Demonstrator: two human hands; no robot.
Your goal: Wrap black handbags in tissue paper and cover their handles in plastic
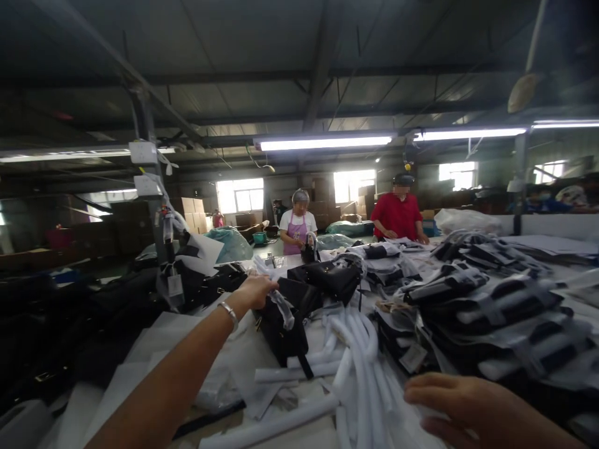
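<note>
My left hand (259,292) reaches out ahead, its fingers closed on a black handbag (283,330) near the top, where a pale wrapped handle (282,310) shows. The bag hangs or leans over the worktable with a dark strap end pointing down; whether its base touches the table I cannot tell. My right hand (456,405) is low at the right, fingers stretched and slightly apart, with nothing seen in it. It is nearest to a heap of white foam tubes (360,355) and to stacked black bags (505,312) with white wrapping.
More black bags (327,277) lie just beyond. White sheets (140,355) spread at the left beside a dark pile (70,318). A metal post (147,125) rises at the left. Two co-workers, one in a pink apron (298,229) and one in red (397,215), stand across the table.
</note>
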